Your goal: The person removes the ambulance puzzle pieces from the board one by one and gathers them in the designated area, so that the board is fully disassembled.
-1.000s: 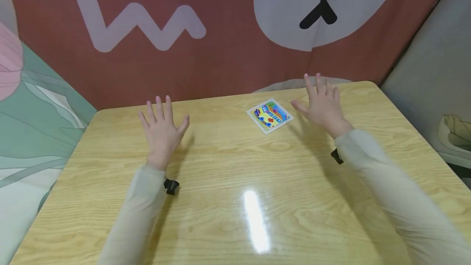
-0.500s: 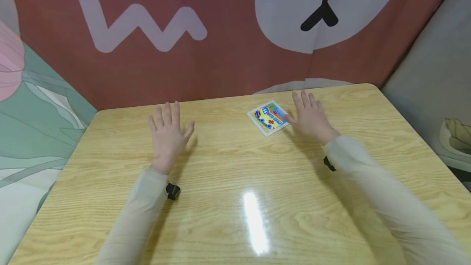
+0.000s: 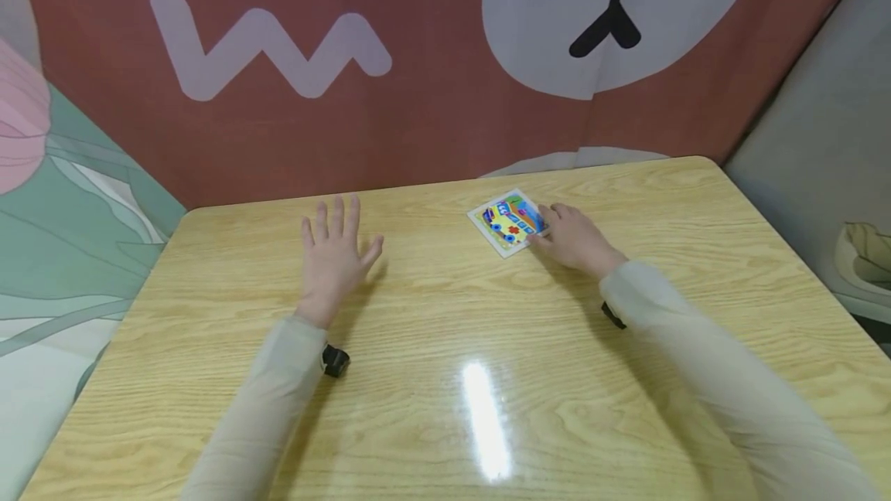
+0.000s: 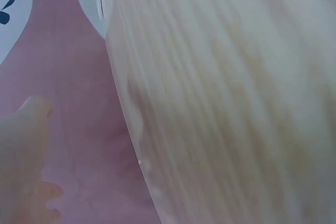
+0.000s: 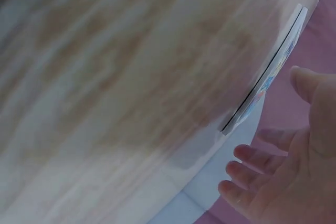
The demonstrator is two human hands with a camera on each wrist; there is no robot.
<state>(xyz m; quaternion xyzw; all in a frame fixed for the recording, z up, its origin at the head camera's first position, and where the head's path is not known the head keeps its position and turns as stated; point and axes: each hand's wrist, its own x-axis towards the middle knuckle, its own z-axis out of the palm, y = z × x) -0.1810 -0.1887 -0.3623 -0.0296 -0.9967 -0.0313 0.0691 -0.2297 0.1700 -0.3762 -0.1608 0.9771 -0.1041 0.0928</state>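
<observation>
A small square picture board (image 3: 506, 221) with a white border lies flat near the table's far edge, in the head view. Its picture is a yellow ambulance with a red cross. My right hand (image 3: 578, 240) is at its right corner, fingers slightly bent and overlapping that corner in the head view. From the right wrist, the thin board (image 5: 268, 74) shows edge-on, with a gap between it and the loosely bent fingers (image 5: 247, 177). My left hand (image 3: 332, 265) hovers over the table's left part, fingers spread and holding nothing; the left wrist view catches its thumb (image 4: 31, 124).
The wood-grain table (image 3: 418, 408) has a bright light reflection in front. Behind its far edge hangs a reddish-brown cloth (image 3: 431, 122) with a cartoon face. Beyond the right side is a pale beige object (image 3: 863, 257).
My right hand has moved left and lower, up to the board's right corner, and its fingers have bent. My left hand has drifted slightly right. The board stays in place.
</observation>
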